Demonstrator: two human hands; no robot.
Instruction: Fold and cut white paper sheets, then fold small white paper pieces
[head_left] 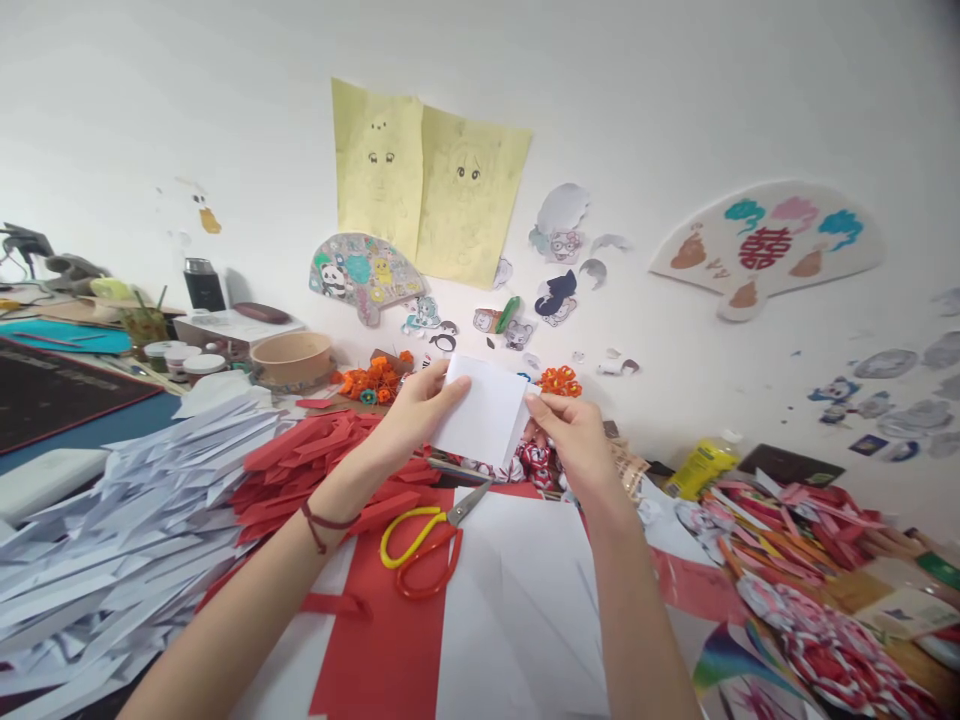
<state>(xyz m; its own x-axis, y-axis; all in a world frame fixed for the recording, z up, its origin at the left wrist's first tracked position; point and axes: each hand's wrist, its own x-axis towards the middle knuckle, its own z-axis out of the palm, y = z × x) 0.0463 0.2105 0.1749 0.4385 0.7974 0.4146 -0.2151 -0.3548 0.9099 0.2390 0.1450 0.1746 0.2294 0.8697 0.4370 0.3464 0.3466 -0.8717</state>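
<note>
Above the table I hold a folded sheet of white paper (480, 412) upright between both hands. My left hand (427, 405) grips its left edge, thumb on the near face. At the right edge, my right hand (571, 425) pinches a corner between thumb and fingers, where a flap stands slightly apart. Below lies a pair of scissors (424, 545) with one yellow and one red handle, blades pointing up and right. They rest across a red paper sheet (390, 640) and white paper sheets (517, 600).
Folded white strips (165, 530) heap up at the left, beside red folded strips (315, 460). A round tan container (291, 358) and orange flowers (375, 380) stand behind. At the right are a yellow bottle (701, 465) and red-and-white woven pieces (832, 650). A wall closes the back.
</note>
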